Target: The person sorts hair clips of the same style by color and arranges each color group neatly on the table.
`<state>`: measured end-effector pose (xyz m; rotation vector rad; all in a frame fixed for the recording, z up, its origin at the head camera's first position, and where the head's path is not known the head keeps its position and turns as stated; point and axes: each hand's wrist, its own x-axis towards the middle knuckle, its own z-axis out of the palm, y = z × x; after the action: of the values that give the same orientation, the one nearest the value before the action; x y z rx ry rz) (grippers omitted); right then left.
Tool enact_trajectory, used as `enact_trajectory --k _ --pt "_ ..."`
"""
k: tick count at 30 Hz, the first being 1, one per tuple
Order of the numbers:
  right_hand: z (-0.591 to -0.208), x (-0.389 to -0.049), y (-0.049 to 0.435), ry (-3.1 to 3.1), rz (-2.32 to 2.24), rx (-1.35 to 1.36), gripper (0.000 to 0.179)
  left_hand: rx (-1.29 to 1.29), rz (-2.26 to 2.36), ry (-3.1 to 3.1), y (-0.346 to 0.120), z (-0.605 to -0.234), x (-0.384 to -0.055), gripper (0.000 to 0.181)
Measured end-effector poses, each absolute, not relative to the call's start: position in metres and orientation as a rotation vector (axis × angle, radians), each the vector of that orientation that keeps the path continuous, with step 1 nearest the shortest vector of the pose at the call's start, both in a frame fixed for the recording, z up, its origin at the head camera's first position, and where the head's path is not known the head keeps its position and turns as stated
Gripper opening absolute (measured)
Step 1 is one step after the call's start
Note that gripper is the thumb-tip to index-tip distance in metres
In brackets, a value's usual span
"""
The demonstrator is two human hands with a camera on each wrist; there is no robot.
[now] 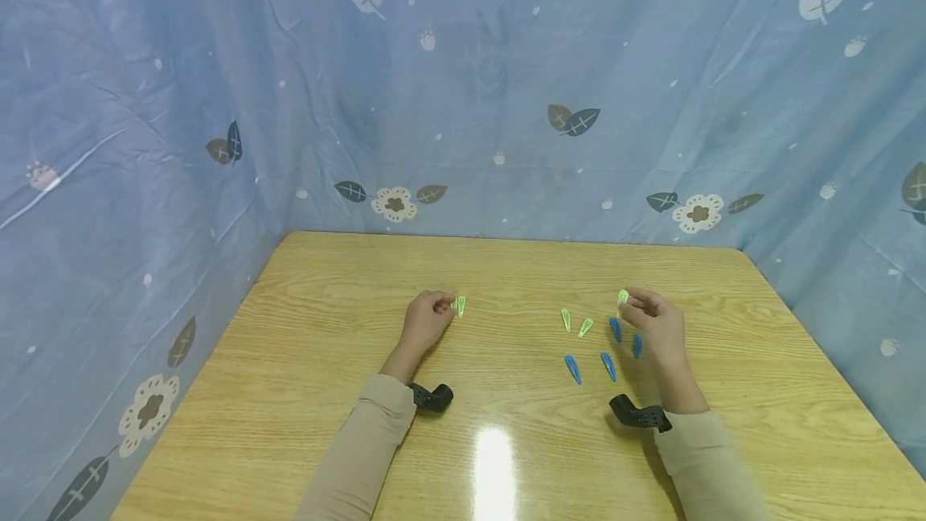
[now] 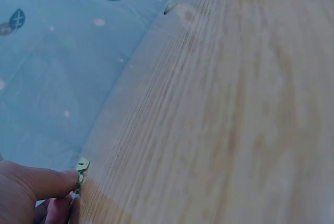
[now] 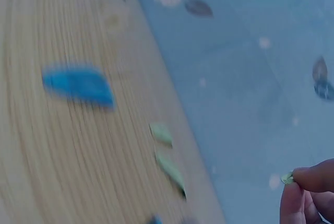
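Observation:
My right hand (image 1: pixel 657 328) pinches a light green snap hair clip (image 1: pixel 623 297) between thumb and fingers, raised over the table. In the right wrist view the tip of that clip (image 3: pixel 287 177) pokes out past the thumb. My left hand (image 1: pixel 428 318) is at the middle left, its thumb and fingers pinching at light green hair clips (image 1: pixel 460 306) that lie side by side, partly covered by the fingertips. Two more green clips, one upright (image 1: pixel 567 320) and one slanted (image 1: pixel 585 327), lie left of my right hand. Blue hair clips (image 1: pixel 608 366) lie below them.
Several blue clips are spread around, one (image 1: pixel 637 346) close to the right wrist and another (image 1: pixel 573 369) farther left. The wooden table (image 1: pixel 347 264) ends at a blue curtain (image 1: pixel 477 87) behind and beside it. Black wrist mounts (image 1: pixel 432 398) sit on both forearms.

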<state>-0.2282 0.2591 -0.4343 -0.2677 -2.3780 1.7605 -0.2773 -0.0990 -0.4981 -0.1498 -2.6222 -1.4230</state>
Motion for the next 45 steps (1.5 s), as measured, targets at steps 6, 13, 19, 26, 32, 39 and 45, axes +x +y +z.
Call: enact_trajectory --k 6,13,19,26,32,39,45 --pt "-0.434 -0.233 0.229 -2.468 1.779 -0.129 0.042 -0.135 -1.419 -2.626 -0.099 -0.498 -0.277 0.019" --pt "-0.436 -0.239 0.194 -2.449 1.912 -0.020 0.040 -0.147 -1.420 -2.623 -0.099 -0.496 -0.277 0.019" --pt "-0.437 -0.246 0.162 -2.418 1.986 0.024 0.037 -0.156 -1.419 -2.623 -0.099 -0.495 -0.278 0.019" --pt "-0.442 -0.253 0.132 -2.426 2.028 0.027 0.034 -0.164 -1.419 -2.622 -0.099 -0.495 -0.278 0.019" --pt "-0.456 -0.263 0.108 -2.387 2.077 0.035 0.031 -0.168 -1.409 -2.623 -0.100 -0.497 -0.278 0.020" --pt "-0.467 -0.269 0.084 -2.367 2.110 -0.018 0.027 -0.173 -1.400 -2.620 -0.099 -0.497 -0.278 0.019" --pt "-0.473 -0.275 0.069 -2.417 2.044 -0.075 0.026 -0.179 -1.404 -2.612 -0.100 -0.497 -0.277 0.018"
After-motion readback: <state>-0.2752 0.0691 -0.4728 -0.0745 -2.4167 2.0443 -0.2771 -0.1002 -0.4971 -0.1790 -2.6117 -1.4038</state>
